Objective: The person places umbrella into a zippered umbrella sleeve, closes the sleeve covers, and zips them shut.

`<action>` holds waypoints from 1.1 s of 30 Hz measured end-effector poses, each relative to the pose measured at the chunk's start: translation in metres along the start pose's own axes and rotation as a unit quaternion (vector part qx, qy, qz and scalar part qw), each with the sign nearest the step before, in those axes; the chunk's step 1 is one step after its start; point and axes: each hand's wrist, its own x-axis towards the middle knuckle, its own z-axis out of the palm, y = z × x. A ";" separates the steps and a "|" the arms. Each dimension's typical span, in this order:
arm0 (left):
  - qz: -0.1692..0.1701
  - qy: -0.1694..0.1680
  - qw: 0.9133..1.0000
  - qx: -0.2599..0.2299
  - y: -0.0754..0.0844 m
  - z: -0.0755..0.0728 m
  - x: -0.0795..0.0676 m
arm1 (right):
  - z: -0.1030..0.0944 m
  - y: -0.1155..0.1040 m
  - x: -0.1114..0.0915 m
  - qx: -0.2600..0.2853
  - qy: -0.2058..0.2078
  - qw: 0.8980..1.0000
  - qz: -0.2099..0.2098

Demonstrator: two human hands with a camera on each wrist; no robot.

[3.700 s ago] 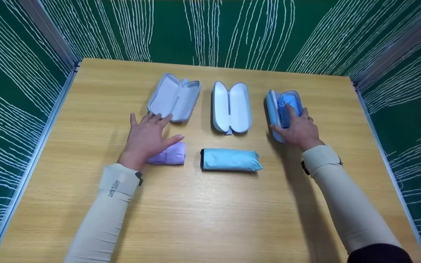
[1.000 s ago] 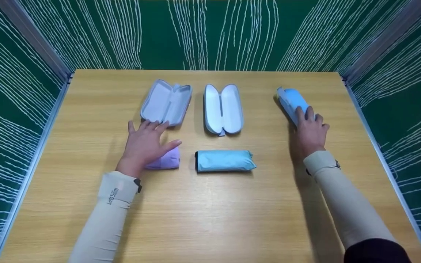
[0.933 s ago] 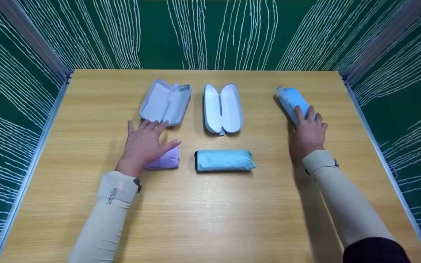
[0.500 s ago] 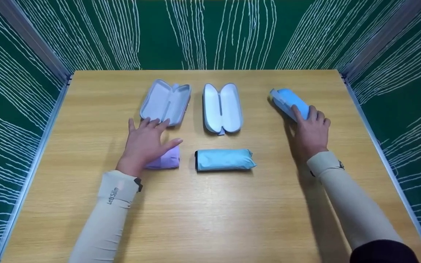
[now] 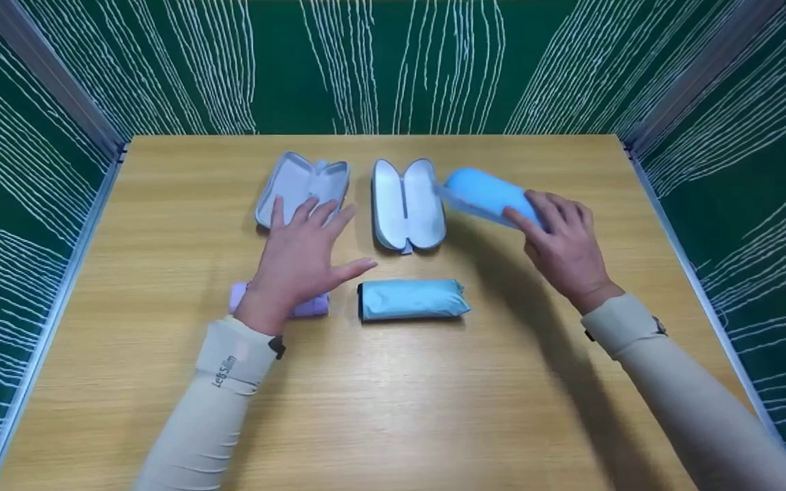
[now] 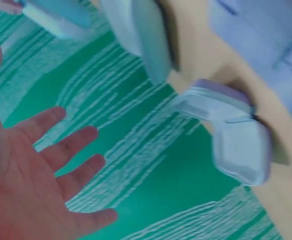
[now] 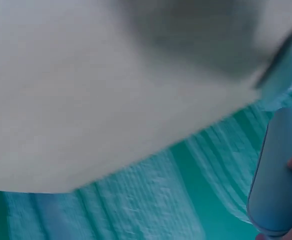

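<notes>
My right hand (image 5: 563,239) grips a closed blue hard case (image 5: 485,194), shaped like a glasses case, by its near end. The case is held above the table and tilted, its far end close to an open pale-blue case (image 5: 387,204). In the right wrist view the blue case (image 7: 281,175) shows at the right edge, with fingertips on it. My left hand (image 5: 297,259) is spread palm down, holding nothing, over a lavender fabric roll (image 5: 311,307) that it partly hides. Its fingertips overlap an open lavender-grey case (image 5: 290,181) in the head view.
A light-blue fabric roll (image 5: 413,300) with a black end lies in front of the open pale-blue case. Green panels (image 5: 393,68) with white wavy lines stand around the back and sides of the wooden table (image 5: 393,395).
The blue case, earlier open with a blue bundle inside, is now closed. My right hand has lifted it and carried it left. My left hand has shifted slightly right, fingers spread.
</notes>
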 end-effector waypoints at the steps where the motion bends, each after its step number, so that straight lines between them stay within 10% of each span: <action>1: 0.010 0.010 1.000 0.001 0.003 -0.002 0.000 | -0.005 -0.007 0.005 0.011 0.011 1.000 -0.011; 18: 0.206 0.245 0.947 -0.008 0.041 -0.002 0.009 | -0.054 -0.114 0.056 0.118 0.116 0.971 -0.172; 23: 0.229 0.281 0.932 0.000 0.045 -0.005 0.008 | -0.056 -0.121 0.056 0.138 0.135 0.966 -0.174; 33: 0.212 0.291 0.933 0.027 0.039 -0.005 0.006 | -0.061 -0.120 0.053 0.183 0.133 0.968 -0.110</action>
